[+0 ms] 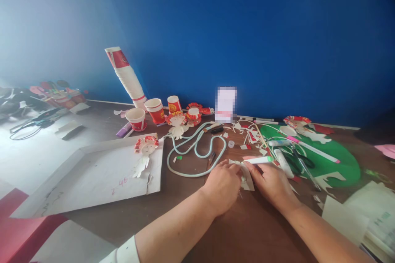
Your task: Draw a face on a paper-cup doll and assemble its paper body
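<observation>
My left hand [224, 185] is closed on a small cut piece of white paper [247, 178], pressed near the brown table top. Beside it my right hand [276, 185] grips a white marker with a green end [259, 160], which lies across its fingers. The right thumb reaches to the edge of the paper, and the fingertips of both hands nearly meet. The hands partly cover the paper, so any marks on it are hidden. Just beyond my left hand lies a looped pale-blue cord [197, 176].
Left stands a white cardboard tray [101, 172] holding a paper-cup figure [145, 154]. Paper cups [135, 119] and a leaning cup stack [128, 78] are along the blue wall. Right, a green round mat [345, 168] bears scissors [304, 166], a pink-capped marker [313, 149] and paper scraps.
</observation>
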The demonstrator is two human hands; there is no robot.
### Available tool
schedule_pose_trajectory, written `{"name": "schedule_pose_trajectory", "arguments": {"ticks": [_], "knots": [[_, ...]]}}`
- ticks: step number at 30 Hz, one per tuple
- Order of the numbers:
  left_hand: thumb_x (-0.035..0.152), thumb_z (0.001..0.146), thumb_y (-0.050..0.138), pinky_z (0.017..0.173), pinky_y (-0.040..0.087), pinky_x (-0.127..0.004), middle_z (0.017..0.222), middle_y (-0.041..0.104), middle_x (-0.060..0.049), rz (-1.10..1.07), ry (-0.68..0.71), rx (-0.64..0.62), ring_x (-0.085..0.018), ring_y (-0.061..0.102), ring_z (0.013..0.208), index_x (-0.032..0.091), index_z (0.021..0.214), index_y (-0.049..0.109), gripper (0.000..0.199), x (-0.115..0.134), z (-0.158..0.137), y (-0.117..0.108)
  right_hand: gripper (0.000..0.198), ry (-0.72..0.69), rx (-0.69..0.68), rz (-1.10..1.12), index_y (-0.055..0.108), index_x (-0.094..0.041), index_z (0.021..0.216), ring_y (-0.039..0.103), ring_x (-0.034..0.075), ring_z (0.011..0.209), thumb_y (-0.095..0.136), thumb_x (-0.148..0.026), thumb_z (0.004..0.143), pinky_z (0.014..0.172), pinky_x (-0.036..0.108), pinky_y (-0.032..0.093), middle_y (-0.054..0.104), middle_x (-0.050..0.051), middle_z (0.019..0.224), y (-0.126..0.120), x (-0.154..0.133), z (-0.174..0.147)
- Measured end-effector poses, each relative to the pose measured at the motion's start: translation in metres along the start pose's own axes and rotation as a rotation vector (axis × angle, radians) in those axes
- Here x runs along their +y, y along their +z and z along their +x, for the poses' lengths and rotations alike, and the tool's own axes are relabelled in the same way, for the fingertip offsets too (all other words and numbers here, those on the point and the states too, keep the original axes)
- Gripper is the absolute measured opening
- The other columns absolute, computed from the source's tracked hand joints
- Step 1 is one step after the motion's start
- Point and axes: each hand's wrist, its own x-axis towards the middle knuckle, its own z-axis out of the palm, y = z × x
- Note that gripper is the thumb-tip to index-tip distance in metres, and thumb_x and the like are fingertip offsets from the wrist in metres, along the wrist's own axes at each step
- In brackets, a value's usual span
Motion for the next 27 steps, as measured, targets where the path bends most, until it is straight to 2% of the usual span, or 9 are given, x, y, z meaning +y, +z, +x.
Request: {"name": "schedule_pose_trajectory", "arguments": {"ticks": [15, 27], "knots": [[0.013, 0.087, 0.046, 0.115, 0.027, -0.038, 0.108, 0.068, -0.01, 0.002, 0.034, -0.072, -0.023, 0.061, 0.106, 0.01, 0.108, 0.066, 0.029, -0.0035, 0.0012, -0.0023, 0.04, -0.037, -0.003, -0.012, 0.073, -0.018, 0.099, 0.071, 0.026, 0.095, 0.042, -0.043, 0.096, 0.084, 0.039, 0.055, 0.075, 0.009, 0.101, 0.0045, 0.0037, 0.001], [0.014, 0.088, 0.045, 0.115, 0.025, -0.039, 0.106, 0.068, -0.009, 0.016, 0.046, -0.041, -0.022, 0.061, 0.104, 0.013, 0.106, 0.067, 0.029, -0.0031, 0.0005, -0.0021, 0.038, -0.045, -0.006, -0.011, 0.072, -0.018, 0.095, 0.071, 0.025, 0.093, 0.043, -0.041, 0.095, 0.084, 0.036, 0.054, 0.076, 0.009, 0.098, 0.0026, 0.0006, 0.0017]]}}
